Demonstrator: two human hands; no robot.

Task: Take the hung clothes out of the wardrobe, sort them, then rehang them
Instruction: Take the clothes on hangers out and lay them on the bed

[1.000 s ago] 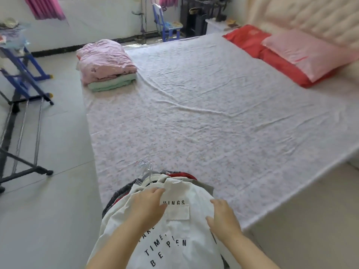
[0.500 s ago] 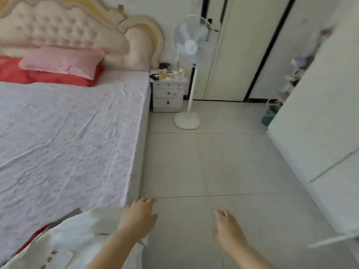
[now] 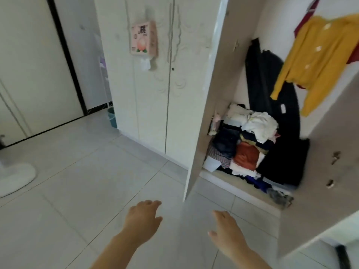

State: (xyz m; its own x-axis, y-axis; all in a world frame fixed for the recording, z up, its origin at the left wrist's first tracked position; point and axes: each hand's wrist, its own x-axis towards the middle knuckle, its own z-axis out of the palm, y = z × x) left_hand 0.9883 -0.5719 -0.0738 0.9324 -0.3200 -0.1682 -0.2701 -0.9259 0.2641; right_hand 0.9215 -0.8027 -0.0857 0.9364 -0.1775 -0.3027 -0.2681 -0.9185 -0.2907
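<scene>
The white wardrobe (image 3: 186, 94) stands ahead with two doors swung open. Inside hang a yellow top (image 3: 318, 61), a long black garment (image 3: 272, 90) and a red piece (image 3: 307, 18) behind the yellow one. A heap of loose clothes (image 3: 246, 144) fills the wardrobe floor. My left hand (image 3: 142, 220) and my right hand (image 3: 228, 232) are held out low over the tiled floor, both with relaxed fingers and holding nothing, well short of the wardrobe.
The left open door (image 3: 206, 105) juts out just beyond my hands; the right open door (image 3: 328, 171) stands close on the right. A fan base (image 3: 15, 177) sits on the floor at left. A teal bin (image 3: 112, 117) stands beside the wardrobe.
My view swung from the bed to the wardrobe. Both hands have left the white shirt pile on the bed and now hang free over the floor.
</scene>
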